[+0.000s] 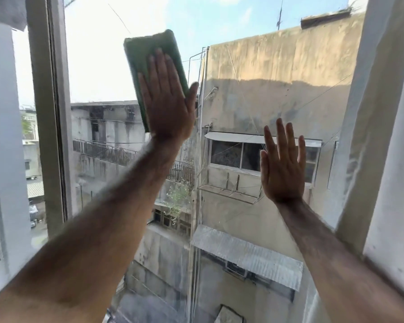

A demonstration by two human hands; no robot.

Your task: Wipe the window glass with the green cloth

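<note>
A folded green cloth [147, 59] lies flat against the window glass [254, 89], upper centre. My left hand [167, 101] presses it to the pane with a flat palm, fingers pointing up, covering the cloth's lower right part. My right hand [283, 164] rests flat on the glass lower and to the right, fingers spread upward, holding nothing. The glass looks dusty and streaked near the bottom.
A grey window frame post [49, 113] stands at the left, with an open gap beside it. A white wall reveal [383, 136] bounds the pane on the right. Buildings, railings and metal awnings show outside far below.
</note>
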